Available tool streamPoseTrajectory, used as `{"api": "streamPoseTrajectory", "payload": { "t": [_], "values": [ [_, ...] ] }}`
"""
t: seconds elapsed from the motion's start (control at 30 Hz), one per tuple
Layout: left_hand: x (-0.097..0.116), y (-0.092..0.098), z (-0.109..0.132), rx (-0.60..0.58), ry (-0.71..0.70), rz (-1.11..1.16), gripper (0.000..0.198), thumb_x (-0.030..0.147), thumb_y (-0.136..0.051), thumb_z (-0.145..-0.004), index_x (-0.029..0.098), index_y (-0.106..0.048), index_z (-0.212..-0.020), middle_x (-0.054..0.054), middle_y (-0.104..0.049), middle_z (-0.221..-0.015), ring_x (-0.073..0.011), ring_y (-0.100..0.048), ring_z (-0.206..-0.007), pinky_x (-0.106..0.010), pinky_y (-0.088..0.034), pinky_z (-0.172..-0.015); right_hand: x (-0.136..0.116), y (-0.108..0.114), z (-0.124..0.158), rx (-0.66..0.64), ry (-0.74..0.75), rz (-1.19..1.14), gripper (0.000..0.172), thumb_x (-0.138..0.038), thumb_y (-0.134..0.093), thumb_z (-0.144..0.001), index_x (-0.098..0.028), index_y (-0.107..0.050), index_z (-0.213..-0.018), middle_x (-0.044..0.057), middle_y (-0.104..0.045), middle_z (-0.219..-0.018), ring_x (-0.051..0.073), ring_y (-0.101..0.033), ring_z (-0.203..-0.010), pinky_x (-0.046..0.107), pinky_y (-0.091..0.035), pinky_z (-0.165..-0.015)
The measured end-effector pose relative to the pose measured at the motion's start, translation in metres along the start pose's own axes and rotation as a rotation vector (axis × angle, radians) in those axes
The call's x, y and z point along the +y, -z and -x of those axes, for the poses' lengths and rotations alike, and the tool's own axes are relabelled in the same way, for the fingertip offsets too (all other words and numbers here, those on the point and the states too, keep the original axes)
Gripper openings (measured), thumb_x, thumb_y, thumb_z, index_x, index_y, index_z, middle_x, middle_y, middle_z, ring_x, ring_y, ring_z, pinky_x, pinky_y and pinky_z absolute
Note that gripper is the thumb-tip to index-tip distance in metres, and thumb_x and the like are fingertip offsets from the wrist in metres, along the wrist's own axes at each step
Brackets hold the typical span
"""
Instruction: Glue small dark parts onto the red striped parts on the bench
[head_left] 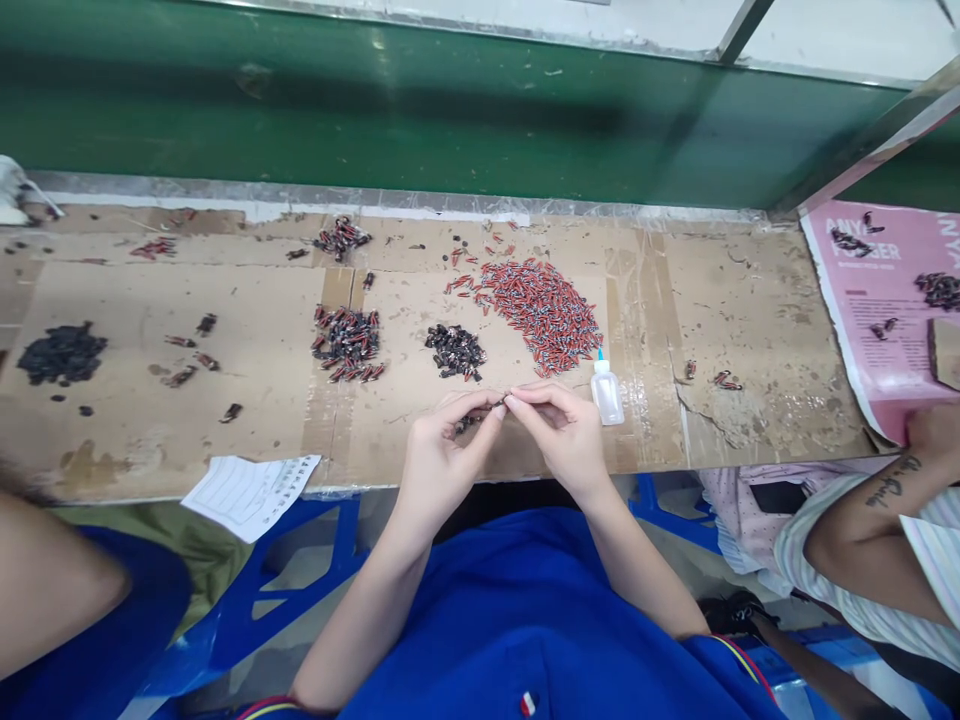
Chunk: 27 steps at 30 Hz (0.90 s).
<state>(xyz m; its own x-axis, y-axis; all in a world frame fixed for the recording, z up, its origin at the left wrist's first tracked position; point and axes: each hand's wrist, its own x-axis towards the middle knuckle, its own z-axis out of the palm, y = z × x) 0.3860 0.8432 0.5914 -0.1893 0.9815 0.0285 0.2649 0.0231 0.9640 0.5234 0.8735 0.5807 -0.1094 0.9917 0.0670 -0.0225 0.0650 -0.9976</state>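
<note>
worn cardboard bench (750, 300) (taped), plastic bottle (606, 392)

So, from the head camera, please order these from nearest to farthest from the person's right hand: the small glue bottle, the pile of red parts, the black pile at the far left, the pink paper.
From the right hand:
1. Small glue bottle, just to its right.
2. Pile of red parts, behind it on the cardboard.
3. Pink paper, at the right end.
4. Black pile, far left.
</note>
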Motion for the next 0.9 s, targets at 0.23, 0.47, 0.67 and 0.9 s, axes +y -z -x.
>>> {"api": "streamPoseTrajectory", "payload": {
  "t": [0.23,0.47,0.67,0.9],
  "values": [
    [-0.007,-0.026,0.001,-0.118,-0.060,0.005,0.020,0.032,-0.063,-0.085,0.020,-0.071,-0.097,-0.007,-0.075,-0.096,-0.0199,-0.069,-0.093,-0.034,-0.054,-0.089,0.000,0.021,0.015,0.086,0.351,0.463,0.013,-0.017,-0.060,-0.090,-0.020,-0.070,-0.098,0.006,-0.072,-0.092,0.017,-0.069,-0.088,0.032,-0.057,-0.081],
    [-0.019,-0.008,-0.010,-0.041,-0.239,-0.384,0.034,0.030,-0.059,-0.088,0.021,-0.060,-0.122,-0.010,-0.067,-0.119,-0.0243,-0.060,-0.114,-0.044,-0.046,-0.100,0.012,0.082,0.012,0.491,0.243,0.722,0.015,-0.027,-0.057,-0.090,-0.019,-0.069,-0.093,0.008,-0.071,-0.092,0.020,-0.066,-0.087,0.037,-0.055,-0.078],
    [-0.034,0.034,-0.027,-0.226,-0.331,-0.687,0.029,0.015,-0.044,-0.090,0.023,-0.071,-0.095,-0.007,-0.073,-0.096,-0.0248,-0.062,-0.094,-0.041,-0.049,-0.088,0.010,0.097,0.010,0.578,0.134,1.074,0.031,-0.044,-0.059,-0.085,-0.019,-0.071,-0.099,0.012,-0.067,-0.103,0.029,-0.056,-0.103,0.049,-0.046,-0.092],
    [-0.033,0.033,-0.029,-0.390,-0.349,-0.908,0.039,0.000,-0.040,-0.080,0.022,-0.070,-0.093,-0.009,-0.067,-0.089,-0.0252,-0.060,-0.085,-0.038,-0.049,-0.078,0.020,0.072,0.018,0.353,0.006,1.173,0.036,-0.045,-0.065,-0.078,-0.013,-0.071,-0.094,0.018,-0.064,-0.098,0.033,-0.051,-0.099,0.051,-0.046,-0.088]
  ]
}}
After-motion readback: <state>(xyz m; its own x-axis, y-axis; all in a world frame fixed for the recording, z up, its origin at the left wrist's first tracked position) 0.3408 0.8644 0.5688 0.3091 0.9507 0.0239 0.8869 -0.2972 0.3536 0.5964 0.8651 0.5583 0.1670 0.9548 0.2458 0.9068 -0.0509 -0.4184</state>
